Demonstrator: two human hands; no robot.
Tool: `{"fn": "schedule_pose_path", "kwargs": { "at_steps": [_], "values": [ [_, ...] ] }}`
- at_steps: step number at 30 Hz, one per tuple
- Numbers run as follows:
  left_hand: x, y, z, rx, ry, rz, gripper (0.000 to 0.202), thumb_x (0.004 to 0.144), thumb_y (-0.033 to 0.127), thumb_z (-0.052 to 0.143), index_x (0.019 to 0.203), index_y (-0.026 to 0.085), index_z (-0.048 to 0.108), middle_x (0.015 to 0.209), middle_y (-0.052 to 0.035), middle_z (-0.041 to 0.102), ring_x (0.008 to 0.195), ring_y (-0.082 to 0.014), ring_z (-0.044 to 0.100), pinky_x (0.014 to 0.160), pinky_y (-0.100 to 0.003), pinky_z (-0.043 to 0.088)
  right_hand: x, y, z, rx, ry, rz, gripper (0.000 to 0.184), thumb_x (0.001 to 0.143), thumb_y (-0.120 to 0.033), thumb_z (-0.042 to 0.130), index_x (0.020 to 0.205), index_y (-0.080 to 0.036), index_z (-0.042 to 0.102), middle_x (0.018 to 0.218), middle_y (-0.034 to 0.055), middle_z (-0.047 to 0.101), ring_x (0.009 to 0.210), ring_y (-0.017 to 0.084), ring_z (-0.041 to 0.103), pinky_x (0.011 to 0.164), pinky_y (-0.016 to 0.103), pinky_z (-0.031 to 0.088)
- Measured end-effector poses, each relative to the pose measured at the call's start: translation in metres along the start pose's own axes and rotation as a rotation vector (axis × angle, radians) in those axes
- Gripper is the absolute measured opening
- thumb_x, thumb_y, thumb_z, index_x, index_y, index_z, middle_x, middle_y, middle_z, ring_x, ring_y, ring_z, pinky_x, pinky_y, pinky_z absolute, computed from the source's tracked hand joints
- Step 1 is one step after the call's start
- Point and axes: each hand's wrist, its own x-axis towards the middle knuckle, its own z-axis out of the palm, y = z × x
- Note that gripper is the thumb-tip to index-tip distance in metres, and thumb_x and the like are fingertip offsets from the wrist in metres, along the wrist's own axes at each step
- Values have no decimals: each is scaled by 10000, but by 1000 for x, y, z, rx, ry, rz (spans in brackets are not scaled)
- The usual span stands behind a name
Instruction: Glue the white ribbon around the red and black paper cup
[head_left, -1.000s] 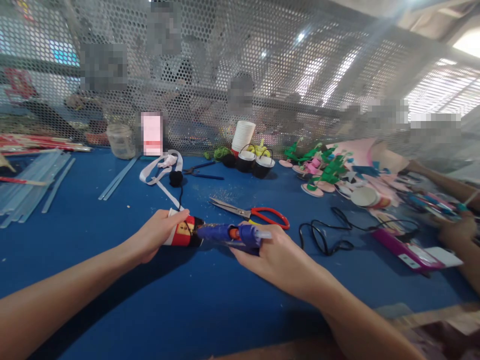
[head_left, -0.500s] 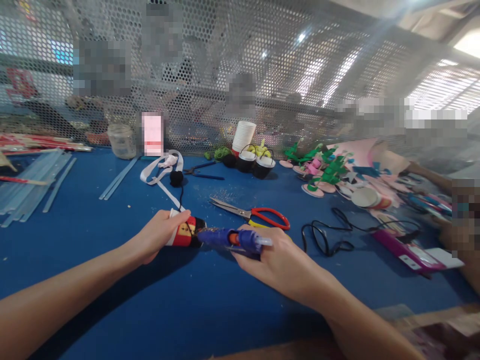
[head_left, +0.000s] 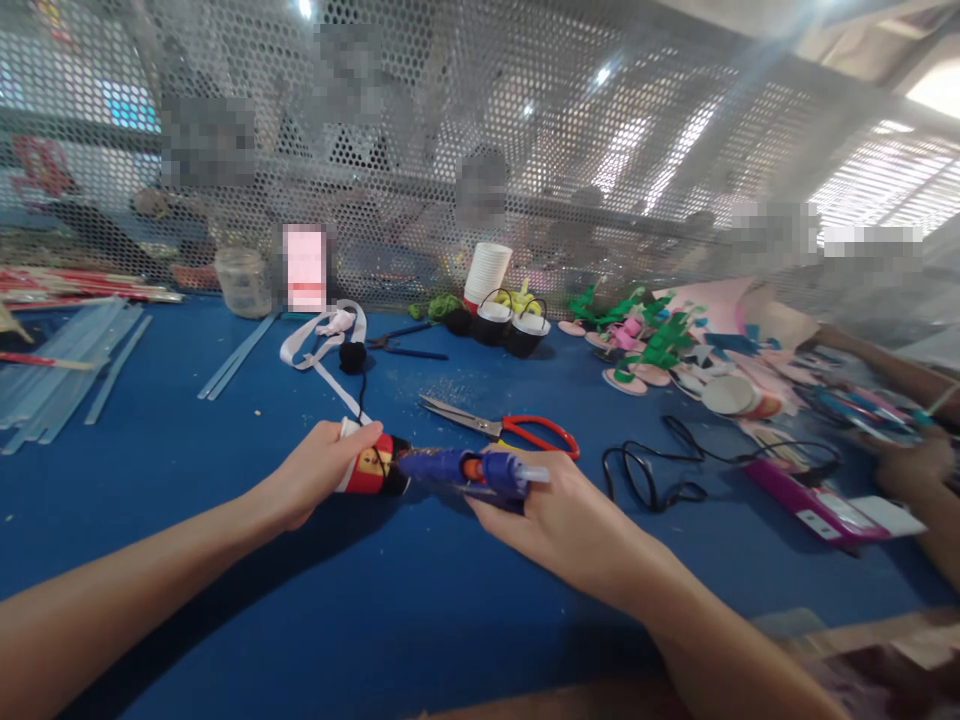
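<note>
My left hand [head_left: 319, 470] is closed round a red paper cup [head_left: 367, 470] that lies on its side, its far end wrapped in black. Black yarn [head_left: 363, 395] runs from a small black ball [head_left: 352, 356] to the cup. My right hand [head_left: 551, 505] grips a blue glue gun [head_left: 457, 468] with a clear glue stick poking out of its back. The gun's nozzle end is at the cup's black part; whether it touches I cannot tell. Scissors with red and yellow handles [head_left: 540, 432] lie just behind the gun.
Pliers [head_left: 409, 347], white ribbon [head_left: 292, 345] and two black-wrapped cups [head_left: 529, 335] stand or lie farther back. Blue glue sticks [head_left: 67, 375] are heaped at left. At right are green paper pieces [head_left: 664, 340], a black cord [head_left: 652, 480], a purple power strip [head_left: 814, 505] and another person's arm [head_left: 919, 490].
The glue gun and my right hand have shifted very slightly, the nozzle staying by the cup's black end. My left hand keeps its hold. The other person's hand at right has moved a little.
</note>
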Motion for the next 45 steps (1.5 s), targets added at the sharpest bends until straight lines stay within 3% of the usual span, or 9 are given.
{"fn": "schedule_pose_path", "kwargs": {
  "at_steps": [5, 11, 20, 28, 33, 37, 45],
  "values": [
    [1, -2, 0, 14, 6, 18, 348, 630, 447, 525, 662, 108, 598, 553, -28, 603, 516, -154, 532, 522, -251, 351, -1, 1, 0, -15, 6, -40, 111, 647, -111, 463, 559, -169, 430, 504, -34, 458, 449, 74, 377, 452, 187, 323],
    [1, -3, -1, 46, 14, 51, 362, 608, 448, 532, 685, 106, 623, 542, -34, 605, 513, -165, 533, 500, -252, 347, 1, 4, -3, -8, -13, 85, 146, 686, -210, 449, 552, -155, 467, 473, -28, 439, 442, 77, 387, 426, 182, 333],
    [2, -7, -2, 64, 32, 91, 343, 597, 440, 536, 646, 113, 626, 544, -41, 604, 543, -179, 537, 483, -242, 339, 4, 9, 0, 51, 57, 73, 143, 684, -207, 458, 550, -163, 437, 424, -48, 427, 372, 63, 401, 375, 165, 322],
    [-1, -5, -1, 88, 33, 95, 343, 605, 441, 525, 639, 115, 624, 505, -26, 579, 485, -155, 498, 459, -234, 302, 0, 2, -7, 13, -28, 99, 143, 673, -209, 462, 537, -167, 445, 408, -52, 407, 376, 64, 387, 370, 168, 309],
    [0, -7, -1, 167, 23, 148, 348, 632, 467, 490, 580, 136, 586, 453, 13, 495, 423, -113, 404, 431, -223, 244, 6, 5, -4, 14, 47, 131, 167, 683, -217, 460, 525, -163, 450, 385, -46, 429, 355, 71, 422, 369, 170, 338],
    [-1, -6, 0, 273, 21, 167, 383, 668, 495, 439, 521, 149, 513, 429, 43, 385, 407, -87, 313, 422, -218, 201, 10, 9, 0, 21, 28, 130, 228, 696, -233, 451, 478, -166, 431, 365, -37, 434, 347, 79, 438, 367, 178, 352],
    [-2, -5, 1, 314, 22, 153, 385, 675, 498, 417, 511, 154, 464, 436, 51, 341, 413, -83, 286, 418, -212, 191, 8, 7, -2, 43, 37, 151, 197, 686, -239, 467, 506, -161, 461, 351, -42, 437, 329, 77, 434, 348, 170, 342]
  ]
}}
